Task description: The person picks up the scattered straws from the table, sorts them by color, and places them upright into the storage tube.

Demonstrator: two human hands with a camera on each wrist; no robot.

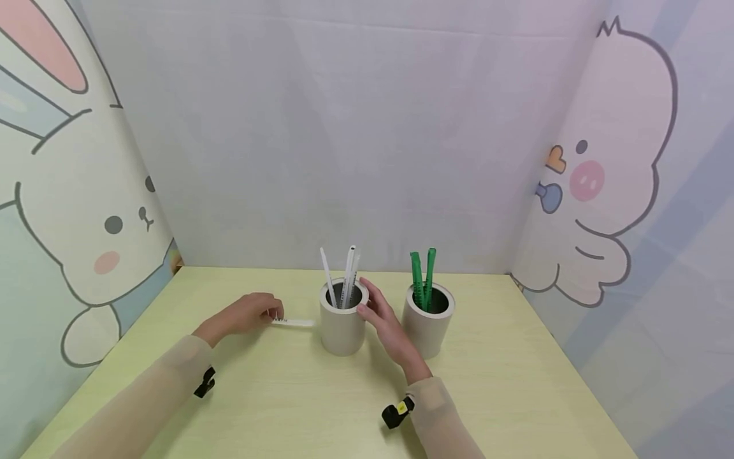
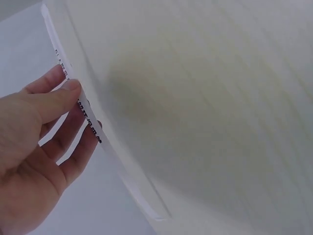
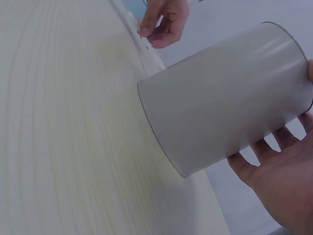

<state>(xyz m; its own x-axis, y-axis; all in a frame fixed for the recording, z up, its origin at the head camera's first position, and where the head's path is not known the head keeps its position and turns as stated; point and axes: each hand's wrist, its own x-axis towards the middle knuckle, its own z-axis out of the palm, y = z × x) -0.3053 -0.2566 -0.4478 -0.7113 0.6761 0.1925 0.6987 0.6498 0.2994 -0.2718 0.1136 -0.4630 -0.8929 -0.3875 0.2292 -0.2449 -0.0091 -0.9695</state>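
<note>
Between thumb and fingertips, my left hand pinches a thin white stick with black lettering, low over the table. The left wrist view shows the thumb on one side of this stick and fingers on the other. My right hand holds a white cylindrical cup from its right side, thumb at the rim. In the right wrist view, several fingertips press along the wall of the cup. Several white sticks stand in that cup, leaning different ways; their lower ends are hidden inside.
Just right of my right hand stands a second white cup holding green sticks. Both cups are on a pale wood-grain table. A light curtain with cartoon animals closes off the back and sides.
</note>
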